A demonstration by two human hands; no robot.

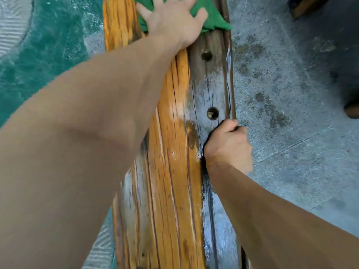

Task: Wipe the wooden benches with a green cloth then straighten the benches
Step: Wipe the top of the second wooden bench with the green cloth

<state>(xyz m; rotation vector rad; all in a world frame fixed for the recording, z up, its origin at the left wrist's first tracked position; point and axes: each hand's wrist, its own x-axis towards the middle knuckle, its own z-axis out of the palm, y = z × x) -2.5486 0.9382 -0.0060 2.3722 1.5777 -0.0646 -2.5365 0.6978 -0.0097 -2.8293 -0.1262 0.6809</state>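
Grey speckled paving (291, 162), marked with darker damp patches, lies to the right of the scene, and teal floor (48, 55) with pale ribbed areas to the left. Between them a long wooden bench (174, 181) runs away from the viewer, seen from above.

Nearest on the bench, the right hand (228, 144) is seen at the right-hand edge, its fingers curled down over that edge and gripping it just beside a round hole (212, 113) in the plank. By this grip the bench is judged to be steadied while the wiping is done.

Further along, the left arm is stretched out and the left hand (172, 21) is laid flat, fingers spread and straight, on the green cloth (211, 20), which is pressed against the far part of the bench top and partly cut off by the upper edge of the view.

The wiping step is judged to be in hand; straightening has not yet been reached. For the next move, steady downward pressure and a stroke along the grain are called for, so that the cloth is not bunched up under the palm.

Orange, cracked wood is shown on the left planks, while the right plank is grey, weathered and glistening wet. A second hole (206, 55) is seen further up.
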